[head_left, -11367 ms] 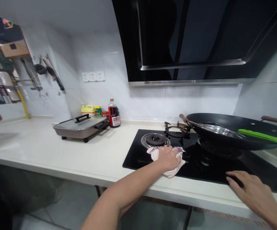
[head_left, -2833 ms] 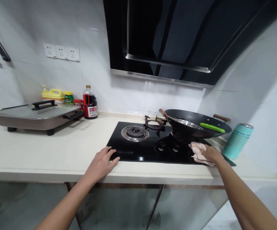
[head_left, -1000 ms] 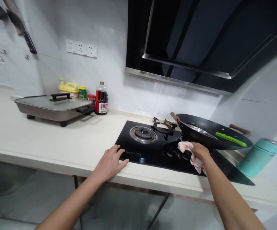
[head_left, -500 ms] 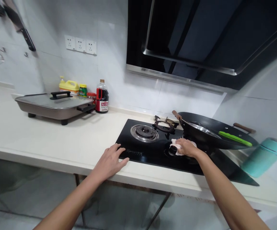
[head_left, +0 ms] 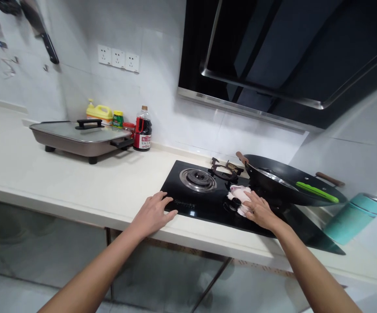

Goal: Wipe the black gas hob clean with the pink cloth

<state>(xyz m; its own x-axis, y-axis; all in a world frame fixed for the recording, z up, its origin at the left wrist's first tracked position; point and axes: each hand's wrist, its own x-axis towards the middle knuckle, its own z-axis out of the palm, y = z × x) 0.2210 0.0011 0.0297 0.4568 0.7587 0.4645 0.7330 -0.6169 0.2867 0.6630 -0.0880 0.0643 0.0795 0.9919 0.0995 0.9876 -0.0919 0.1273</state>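
Note:
My right hand (head_left: pixel 259 210) presses a pale pink cloth (head_left: pixel 239 193) onto the black glass hob (head_left: pixel 208 206), over the knobs just left of the black wok (head_left: pixel 289 184). The cloth bunches under my fingers and partly hides a knob. My left hand (head_left: pixel 154 213) lies flat, fingers spread, on the hob's front left corner and the white counter (head_left: pixel 77 187). A green-handled utensil (head_left: pixel 317 191) lies inside the wok. The left burner (head_left: pixel 198 179) is bare, with a loose pan support (head_left: pixel 224 168) behind it.
An electric skillet with a glass lid (head_left: pixel 82 138) stands at the left. Behind it are a yellow jug (head_left: pixel 99 111) and a soy sauce bottle (head_left: pixel 142 130). A teal flask (head_left: pixel 354 217) stands right of the hob. A black hood (head_left: pixel 289 56) hangs overhead.
My right hand with the cloth has slid from the hob's right front, under the wok, leftward to the knobs. My left hand has stayed on the hob's front left corner.

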